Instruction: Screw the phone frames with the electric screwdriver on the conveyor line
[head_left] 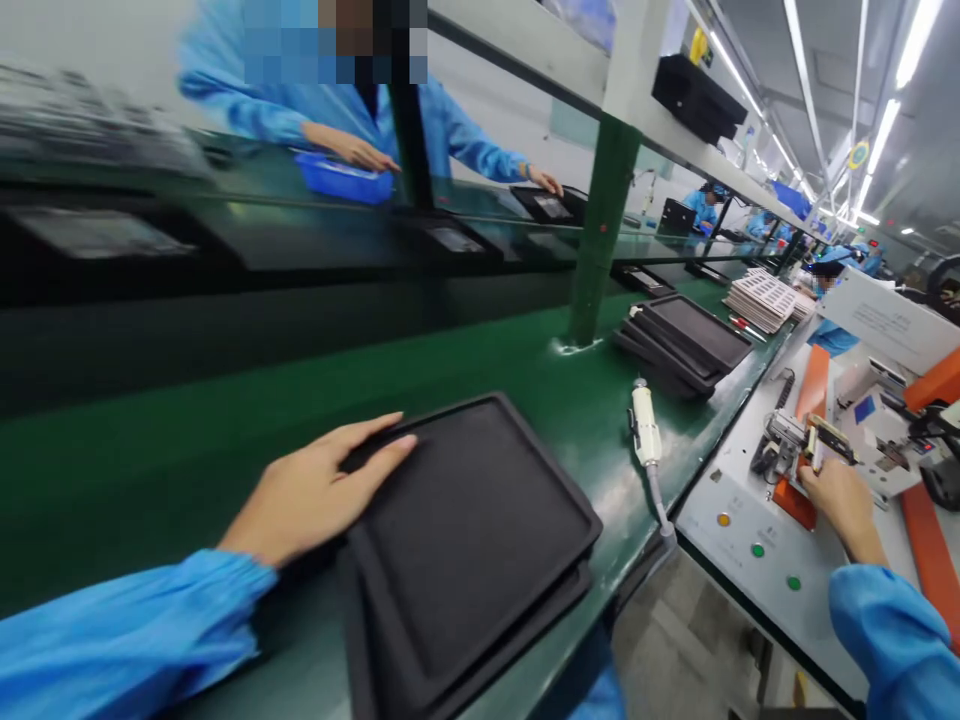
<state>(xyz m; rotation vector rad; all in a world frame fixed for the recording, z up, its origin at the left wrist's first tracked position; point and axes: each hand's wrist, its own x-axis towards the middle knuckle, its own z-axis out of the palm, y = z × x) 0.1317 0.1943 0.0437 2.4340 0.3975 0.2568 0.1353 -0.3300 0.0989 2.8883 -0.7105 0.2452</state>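
Note:
On the green bench, a black rectangular tray [480, 540] with a raised rim lies on top of another, slightly askew. My left hand [322, 490] grips its far left corner, the thumb over the rim and the index finger along the outer edge; the other fingers are hidden. Off to the right, my right hand [844, 500] reaches to a metal fixture [784, 435] on a grey machine. Its fingers are closed at a small part there, which I cannot make out. A white electric screwdriver [645, 425] lies between the hands.
More black trays [686, 340] are stacked farther along the bench, near a pile of printed sheets [761, 298]. A green post [600, 230] rises from the bench. The machine's panel [742, 530] carries coloured buttons. Across the line, a person in blue sleeves touches a blue bin [345, 180].

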